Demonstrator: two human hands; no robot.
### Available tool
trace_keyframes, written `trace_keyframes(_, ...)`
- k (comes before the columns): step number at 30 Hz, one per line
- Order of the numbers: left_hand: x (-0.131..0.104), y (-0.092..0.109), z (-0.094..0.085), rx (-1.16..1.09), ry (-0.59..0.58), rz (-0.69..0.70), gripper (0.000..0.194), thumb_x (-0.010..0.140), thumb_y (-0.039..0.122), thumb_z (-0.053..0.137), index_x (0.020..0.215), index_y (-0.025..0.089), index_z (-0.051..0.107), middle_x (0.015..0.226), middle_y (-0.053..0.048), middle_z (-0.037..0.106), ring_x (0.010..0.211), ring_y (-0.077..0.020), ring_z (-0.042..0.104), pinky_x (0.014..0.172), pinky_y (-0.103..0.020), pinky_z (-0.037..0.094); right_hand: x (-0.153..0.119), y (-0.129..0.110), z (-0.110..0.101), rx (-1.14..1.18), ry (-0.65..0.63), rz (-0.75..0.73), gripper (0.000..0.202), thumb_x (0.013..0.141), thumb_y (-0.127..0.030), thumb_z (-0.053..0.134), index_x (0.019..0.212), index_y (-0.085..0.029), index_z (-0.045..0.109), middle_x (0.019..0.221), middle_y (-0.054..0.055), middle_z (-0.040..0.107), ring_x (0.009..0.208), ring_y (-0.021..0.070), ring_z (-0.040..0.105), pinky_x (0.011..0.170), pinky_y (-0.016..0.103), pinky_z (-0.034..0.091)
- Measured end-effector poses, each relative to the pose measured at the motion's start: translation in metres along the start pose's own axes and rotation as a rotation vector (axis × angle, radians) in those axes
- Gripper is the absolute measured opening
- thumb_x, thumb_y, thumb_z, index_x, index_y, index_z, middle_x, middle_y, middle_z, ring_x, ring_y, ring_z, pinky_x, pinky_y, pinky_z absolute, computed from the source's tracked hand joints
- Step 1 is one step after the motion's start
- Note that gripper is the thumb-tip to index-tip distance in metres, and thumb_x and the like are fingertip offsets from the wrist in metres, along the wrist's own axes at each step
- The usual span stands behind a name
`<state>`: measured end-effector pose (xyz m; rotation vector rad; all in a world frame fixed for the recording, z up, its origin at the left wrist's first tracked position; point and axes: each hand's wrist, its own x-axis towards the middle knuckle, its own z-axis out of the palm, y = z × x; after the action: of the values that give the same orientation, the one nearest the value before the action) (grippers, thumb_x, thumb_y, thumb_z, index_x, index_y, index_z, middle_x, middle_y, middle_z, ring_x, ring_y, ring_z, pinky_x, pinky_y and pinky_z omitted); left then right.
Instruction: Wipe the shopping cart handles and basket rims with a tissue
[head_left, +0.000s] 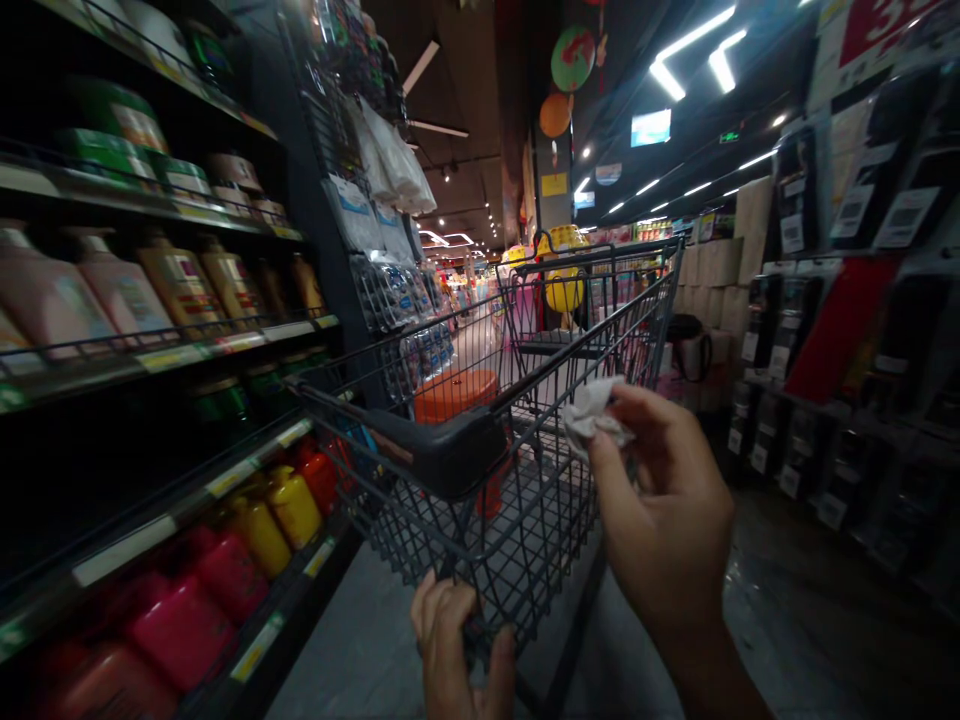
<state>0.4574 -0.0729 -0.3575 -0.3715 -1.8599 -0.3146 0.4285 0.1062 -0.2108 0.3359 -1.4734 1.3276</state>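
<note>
A dark wire shopping cart (540,500) stands in the aisle in front of me. In my right hand (667,500) a crumpled white tissue (592,412) is pinched between thumb and fingers, beside the cart's right side. Low at the near corner of the cart, my left hand (461,645) has its fingers curled around a dark part of the frame. The exact part it grips is hidden by the fingers. A thick black plastic piece (450,455) covers the cart's near upper corner. Through the wires shows an orange stool-like object (455,395).
Shelves on the left hold pump bottles (120,285), green tubs (112,155) and pink jugs (180,620). Packaged goods hang on a rack (847,330) at right. Bagged items (390,290) hang on the end display ahead. Yellow items (566,290) show beyond the cart.
</note>
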Motion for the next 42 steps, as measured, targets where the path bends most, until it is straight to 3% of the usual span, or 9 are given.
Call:
trace_keyframes(4, 0.000, -0.004, 0.001, 0.028, 0.012, 0.014, 0.025, 0.085, 0.028, 0.052, 0.109, 0.021, 0.049, 0.096, -0.005, 0.057, 0.098, -0.0215, 0.055, 0.088, -0.041, 0.049, 0.021, 0.006, 0.025, 0.022, 0.021, -0.332, 0.036, 0.091, -0.005, 0.049, 0.119, -0.023, 0.063, 0.102, 0.006, 0.061, 0.097, 0.0166, 0.062, 0.082, 0.034, 0.054)
trace_keyframes(7, 0.000, -0.008, 0.001, 0.038, -0.003, 0.039, 0.026, 0.084, 0.027, 0.054, 0.110, 0.020, 0.050, 0.097, -0.006, 0.057, 0.098, -0.0213, 0.055, 0.086, -0.040, 0.051, 0.018, 0.021, 0.041, -0.051, 0.020, -0.427, 0.040, 0.093, -0.003, 0.044, 0.121, -0.024, 0.063, 0.101, 0.007, 0.059, 0.097, 0.0174, 0.061, 0.082, 0.036, 0.055)
trace_keyframes(13, 0.001, -0.010, 0.001, 0.026, -0.007, 0.058, 0.024, 0.084, 0.024, 0.053, 0.107, 0.018, 0.050, 0.095, -0.007, 0.056, 0.100, -0.0219, 0.054, 0.090, -0.040, 0.049, 0.013, 0.051, 0.036, -0.112, 0.098, -0.343, 0.037, 0.090, -0.003, 0.045, 0.113, -0.019, 0.068, 0.096, 0.008, 0.059, 0.093, 0.0182, 0.060, 0.080, 0.037, 0.054)
trace_keyframes(17, 0.001, -0.010, 0.000, 0.020, -0.010, 0.092, 0.026, 0.084, 0.023, 0.053, 0.110, 0.017, 0.049, 0.095, -0.007, 0.056, 0.098, -0.0218, 0.054, 0.090, -0.041, 0.049, 0.023, 0.059, 0.020, -0.162, 0.121, -0.117, 0.026, 0.087, -0.009, 0.050, 0.098, -0.016, 0.072, 0.087, 0.006, 0.060, 0.081, 0.0174, 0.060, 0.072, 0.034, 0.052)
trace_keyframes(21, 0.000, -0.011, 0.002, 0.003, 0.000, 0.092, 0.026, 0.084, 0.021, 0.053, 0.110, 0.016, 0.049, 0.094, -0.007, 0.056, 0.097, -0.0208, 0.054, 0.094, -0.040, 0.047, 0.030, 0.040, 0.018, -0.036, 0.184, 0.026, 0.019, 0.087, -0.016, 0.055, 0.097, -0.015, 0.071, 0.086, 0.005, 0.064, 0.078, 0.0158, 0.061, 0.066, 0.030, 0.050)
trace_keyframes(26, -0.002, -0.016, 0.007, -0.025, 0.049, 0.107, 0.027, 0.083, 0.024, 0.055, 0.109, 0.018, 0.050, 0.086, -0.004, 0.056, 0.088, -0.0202, 0.055, 0.092, -0.042, 0.047, 0.036, 0.008, 0.033, 0.055, 0.065, 0.078, 0.013, 0.084, -0.023, 0.063, 0.091, -0.015, 0.070, 0.085, 0.004, 0.064, 0.077, 0.0153, 0.060, 0.064, 0.028, 0.048)
trace_keyframes(32, -0.004, -0.019, 0.008, -0.032, 0.032, 0.090, 0.029, 0.082, 0.024, 0.055, 0.111, 0.020, 0.050, 0.085, -0.002, 0.057, 0.084, -0.0198, 0.057, 0.090, -0.042, 0.048, 0.037, 0.007, 0.036, -0.039, 0.008, 0.056, 0.013, 0.084, -0.010, 0.055, 0.077, -0.016, 0.064, 0.075, 0.001, 0.057, 0.069, 0.0141, 0.054, 0.062, 0.027, 0.043)
trace_keyframes(37, -0.002, -0.017, 0.005, -0.023, 0.019, 0.096, 0.031, 0.082, 0.022, 0.054, 0.112, 0.021, 0.049, 0.087, -0.003, 0.059, 0.086, -0.0203, 0.058, 0.089, -0.042, 0.049, 0.006, 0.009, 0.030, -0.090, -0.079, -0.071, 0.021, 0.083, -0.003, 0.043, 0.082, -0.019, 0.056, 0.081, 0.002, 0.055, 0.077, 0.0167, 0.056, 0.068, 0.030, 0.042)
trace_keyframes(42, 0.000, -0.014, 0.002, 0.007, 0.003, 0.093, 0.026, 0.083, 0.022, 0.053, 0.109, 0.017, 0.049, 0.092, -0.006, 0.057, 0.093, -0.0213, 0.056, 0.089, -0.041, 0.049, -0.017, 0.013, 0.012, -0.110, -0.117, -0.065, 0.022, 0.083, -0.003, 0.042, 0.083, -0.020, 0.057, 0.079, 0.002, 0.056, 0.073, 0.0161, 0.056, 0.065, 0.028, 0.043)
